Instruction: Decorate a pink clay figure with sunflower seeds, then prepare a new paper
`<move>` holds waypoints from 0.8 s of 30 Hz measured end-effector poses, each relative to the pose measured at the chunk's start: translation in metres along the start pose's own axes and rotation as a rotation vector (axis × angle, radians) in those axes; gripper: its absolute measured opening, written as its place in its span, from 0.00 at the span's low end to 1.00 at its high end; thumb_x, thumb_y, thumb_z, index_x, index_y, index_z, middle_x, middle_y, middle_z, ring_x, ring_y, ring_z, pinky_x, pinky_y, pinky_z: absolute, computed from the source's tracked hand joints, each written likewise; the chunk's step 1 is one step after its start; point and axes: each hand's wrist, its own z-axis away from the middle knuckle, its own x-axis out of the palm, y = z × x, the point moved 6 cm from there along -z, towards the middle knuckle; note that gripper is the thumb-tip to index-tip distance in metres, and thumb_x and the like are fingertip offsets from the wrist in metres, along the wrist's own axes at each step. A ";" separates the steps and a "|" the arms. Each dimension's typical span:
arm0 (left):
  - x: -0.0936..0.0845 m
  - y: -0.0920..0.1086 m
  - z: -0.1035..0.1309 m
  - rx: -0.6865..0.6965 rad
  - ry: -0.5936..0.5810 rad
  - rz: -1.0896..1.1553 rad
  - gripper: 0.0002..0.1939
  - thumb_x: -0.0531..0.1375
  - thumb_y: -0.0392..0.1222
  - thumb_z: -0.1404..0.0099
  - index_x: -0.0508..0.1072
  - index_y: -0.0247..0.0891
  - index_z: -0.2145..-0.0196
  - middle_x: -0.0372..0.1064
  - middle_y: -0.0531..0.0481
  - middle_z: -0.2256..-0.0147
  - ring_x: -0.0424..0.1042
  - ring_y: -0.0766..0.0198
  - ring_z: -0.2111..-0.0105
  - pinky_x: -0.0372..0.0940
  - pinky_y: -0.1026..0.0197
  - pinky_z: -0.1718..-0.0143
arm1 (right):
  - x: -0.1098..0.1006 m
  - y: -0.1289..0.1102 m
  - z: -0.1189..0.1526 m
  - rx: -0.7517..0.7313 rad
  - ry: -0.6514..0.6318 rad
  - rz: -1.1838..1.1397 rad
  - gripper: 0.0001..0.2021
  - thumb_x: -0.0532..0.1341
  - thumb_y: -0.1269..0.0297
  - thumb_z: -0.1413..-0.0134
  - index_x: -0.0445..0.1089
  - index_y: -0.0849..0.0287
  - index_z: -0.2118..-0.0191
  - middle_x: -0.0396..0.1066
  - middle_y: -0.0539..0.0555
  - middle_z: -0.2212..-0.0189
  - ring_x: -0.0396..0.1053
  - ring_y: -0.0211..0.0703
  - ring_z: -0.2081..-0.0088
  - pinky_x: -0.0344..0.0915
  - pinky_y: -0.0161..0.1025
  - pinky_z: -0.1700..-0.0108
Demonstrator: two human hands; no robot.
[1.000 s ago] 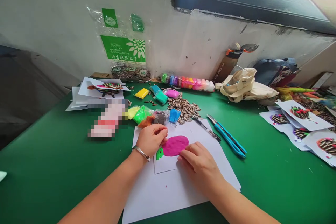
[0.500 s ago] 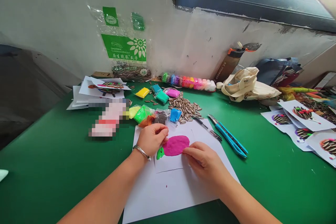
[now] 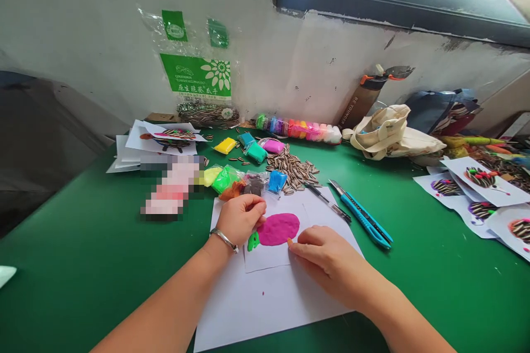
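A flat magenta clay oval (image 3: pixel 280 229) lies on a small white paper (image 3: pixel 269 260), which rests on a larger white sheet (image 3: pixel 232 309). A green clay piece (image 3: pixel 253 241) touches the oval's lower left. My left hand (image 3: pixel 240 219), with a silver bangle at the wrist, is pinched at the oval's upper left edge; what its fingertips hold, if anything, is hidden. At the oval's lower right edge, my right hand (image 3: pixel 325 253) has its fingers closed on a small orange clay piece (image 3: pixel 290 242).
Clay packets (image 3: pixel 226 179) and a pile of sunflower seeds (image 3: pixel 292 168) lie behind the sheet. A black pen (image 3: pixel 327 201) and a blue cutter (image 3: pixel 364 218) lie to the right. Papers with seed pictures (image 3: pixel 482 176) are at far right, others (image 3: pixel 161 138) at left.
My right hand has shifted slightly right and down, and the orange piece now shows at its fingertips. The small paper lies flatter at its lower edge. My left hand stays in place.
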 end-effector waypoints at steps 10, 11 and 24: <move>0.000 0.001 0.001 -0.003 0.004 0.001 0.10 0.65 0.43 0.51 0.75 0.35 0.72 0.71 0.51 0.78 0.74 0.61 0.77 0.71 0.63 0.77 | -0.003 0.003 0.000 0.026 -0.071 -0.064 0.14 0.52 0.68 0.37 0.71 0.53 0.52 0.70 0.54 0.67 0.64 0.42 0.65 0.58 0.40 0.62; 0.000 0.001 0.001 -0.004 0.004 0.002 0.10 0.65 0.43 0.51 0.75 0.35 0.72 0.71 0.51 0.78 0.74 0.61 0.77 0.71 0.63 0.77 | -0.002 0.003 0.000 0.029 -0.081 -0.048 0.14 0.51 0.68 0.37 0.71 0.54 0.52 0.70 0.54 0.68 0.64 0.42 0.65 0.58 0.40 0.62; 0.000 0.002 0.002 -0.001 0.001 -0.005 0.09 0.64 0.43 0.50 0.75 0.35 0.72 0.71 0.51 0.78 0.73 0.62 0.77 0.70 0.63 0.77 | -0.004 0.010 -0.005 0.060 -0.055 -0.105 0.14 0.53 0.68 0.38 0.74 0.54 0.54 0.71 0.55 0.67 0.66 0.41 0.67 0.60 0.37 0.64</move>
